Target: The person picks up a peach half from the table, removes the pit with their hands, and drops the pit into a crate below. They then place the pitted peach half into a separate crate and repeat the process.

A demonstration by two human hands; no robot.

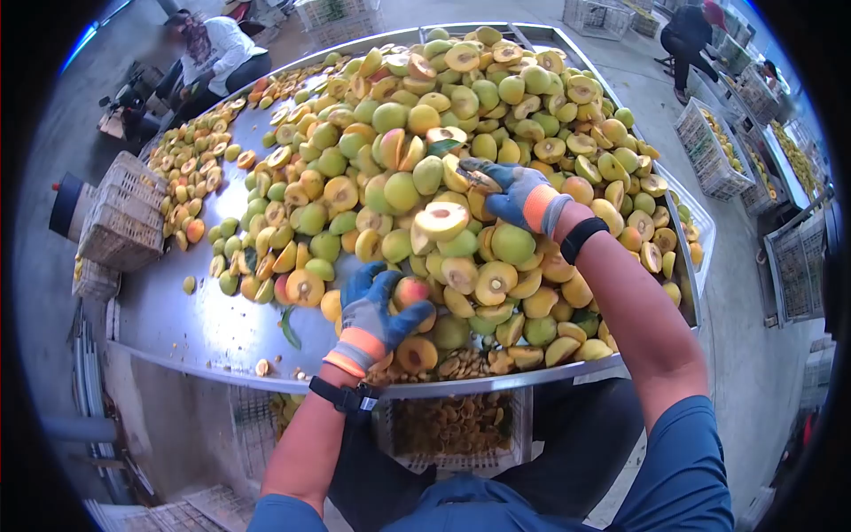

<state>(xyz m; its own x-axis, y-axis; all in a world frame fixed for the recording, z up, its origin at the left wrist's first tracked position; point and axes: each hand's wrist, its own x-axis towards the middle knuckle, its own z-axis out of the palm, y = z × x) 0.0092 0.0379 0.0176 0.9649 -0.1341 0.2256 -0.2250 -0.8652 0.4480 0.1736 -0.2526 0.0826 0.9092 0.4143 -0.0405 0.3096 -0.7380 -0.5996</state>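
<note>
My left hand (pixel 374 309), in a blue and grey glove with an orange cuff, curls round a red and yellow peach (pixel 410 292) near the table's front edge. Higher up and to the right, my right hand (pixel 518 193) wears a matching glove. Its fingers close on a brownish, elongated thing (pixel 480 180) whose kind I cannot make out. Between the hands a halved peach (pixel 441 220) lies cut side up, with a dark reddish hollow. Around both hands rises a large heap of green and yellow peaches (pixel 390 117), many cut in half.
The metal table (pixel 168 310) has a raised front rim. Pits (pixel 461 364) lie along it. Below, a crate (pixel 452 426) between my legs holds brown pieces. Crates (pixel 124 213) stand at the left, more (pixel 709 151) at the right. One person (pixel 217 53) sits far left, another (pixel 690 40) works far right.
</note>
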